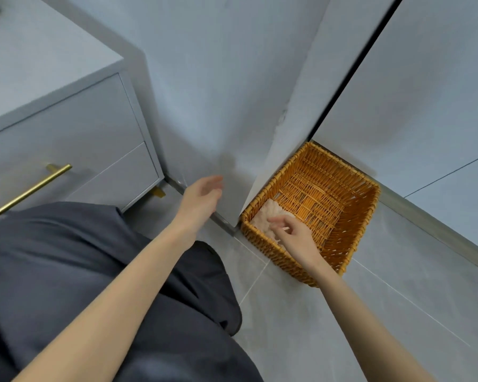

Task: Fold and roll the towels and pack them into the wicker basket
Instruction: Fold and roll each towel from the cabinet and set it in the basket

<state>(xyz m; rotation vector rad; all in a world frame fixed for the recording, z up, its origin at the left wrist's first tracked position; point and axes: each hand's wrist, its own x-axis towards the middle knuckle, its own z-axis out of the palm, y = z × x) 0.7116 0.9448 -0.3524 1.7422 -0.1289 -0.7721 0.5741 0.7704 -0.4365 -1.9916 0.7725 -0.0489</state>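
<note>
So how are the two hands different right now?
The left hand is up beside the wall, away from the basket; the right hand reaches into the basket, over the pink towel. The left hand looks fairly straight; the right hand is loosely curled. Both seem to hold nothing.

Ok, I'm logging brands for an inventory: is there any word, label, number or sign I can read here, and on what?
None: no text shows on the wicker basket, the pink towel in it, the grey drawer cabinet, the wall or the floor tiles.
</note>
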